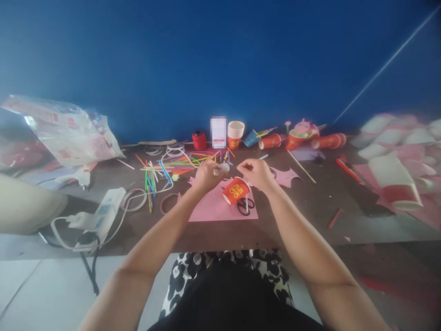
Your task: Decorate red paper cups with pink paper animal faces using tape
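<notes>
My left hand is closed in a pinch. A small whitish, translucent piece shows at its fingertips, too blurred to name. Across a short gap, my right hand has thumb and forefinger pressed together; whatever they hold is too small to make out. Below and between the hands, a red paper cup with yellow lettering lies tilted on its side. Under it is a sheet of pink paper. Black-handled scissors rest on the paper beside the cup, partly covered by it.
Colored sticks and tape rolls lie left, near a power strip and plastic bag. A phone and stacked cups stand behind. Rightward are a red cutter and a blurred white-pink pile.
</notes>
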`<state>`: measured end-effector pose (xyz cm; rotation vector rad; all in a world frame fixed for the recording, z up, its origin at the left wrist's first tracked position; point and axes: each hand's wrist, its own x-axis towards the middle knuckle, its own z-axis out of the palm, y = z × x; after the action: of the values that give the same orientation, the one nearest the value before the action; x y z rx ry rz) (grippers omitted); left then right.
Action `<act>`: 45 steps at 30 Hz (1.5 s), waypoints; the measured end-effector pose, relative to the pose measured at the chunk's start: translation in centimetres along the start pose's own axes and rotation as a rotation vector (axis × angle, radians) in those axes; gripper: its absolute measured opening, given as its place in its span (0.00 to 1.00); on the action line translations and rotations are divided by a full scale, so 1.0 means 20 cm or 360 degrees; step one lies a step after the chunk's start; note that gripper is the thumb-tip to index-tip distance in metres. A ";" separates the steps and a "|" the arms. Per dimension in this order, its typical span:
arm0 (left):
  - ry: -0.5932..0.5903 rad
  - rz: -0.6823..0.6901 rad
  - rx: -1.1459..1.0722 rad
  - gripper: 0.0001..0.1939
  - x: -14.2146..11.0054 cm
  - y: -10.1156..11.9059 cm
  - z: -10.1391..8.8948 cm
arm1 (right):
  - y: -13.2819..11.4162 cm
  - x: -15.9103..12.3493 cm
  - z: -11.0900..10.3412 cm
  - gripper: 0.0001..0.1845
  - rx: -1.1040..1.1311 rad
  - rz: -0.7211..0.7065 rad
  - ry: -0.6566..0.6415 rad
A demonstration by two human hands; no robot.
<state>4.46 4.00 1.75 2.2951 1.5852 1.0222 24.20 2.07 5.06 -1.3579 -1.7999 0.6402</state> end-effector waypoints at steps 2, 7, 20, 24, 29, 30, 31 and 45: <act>-0.0003 -0.0061 -0.0044 0.09 0.02 -0.01 0.03 | -0.01 0.02 0.00 0.09 0.0018 0.0040 -0.0058; 0.0052 -0.0278 -0.0133 0.08 0.01 -0.06 0.11 | -0.06 0.12 0.09 0.07 -0.0078 0.0157 -0.0161; 0.0268 -0.0078 -0.0026 0.09 -0.05 -0.04 0.11 | -0.02 0.24 0.26 0.11 0.0579 0.0729 -0.0438; 0.0260 -0.0115 0.0138 0.08 -0.05 -0.03 0.10 | -0.05 0.21 0.27 0.10 0.1023 0.0951 -0.0608; 0.0189 -0.0153 0.0183 0.07 -0.05 -0.03 0.09 | -0.08 0.19 0.26 0.11 0.1523 0.1084 -0.0809; 0.0183 -0.0170 0.0186 0.06 -0.05 -0.04 0.09 | -0.08 0.18 0.25 0.11 0.1592 0.1108 -0.0826; 0.0178 -0.0183 0.0188 0.06 -0.04 -0.04 0.09 | -0.09 0.18 0.25 0.11 0.1652 0.1131 -0.0840; 0.0108 -0.0182 0.0175 0.05 0.01 -0.09 0.07 | -0.19 0.21 0.20 0.12 0.1704 0.1188 -0.0985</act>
<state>3.96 5.27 -0.11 2.2295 1.8192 1.0197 18.35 5.15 6.88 -1.0278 -0.9055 2.2121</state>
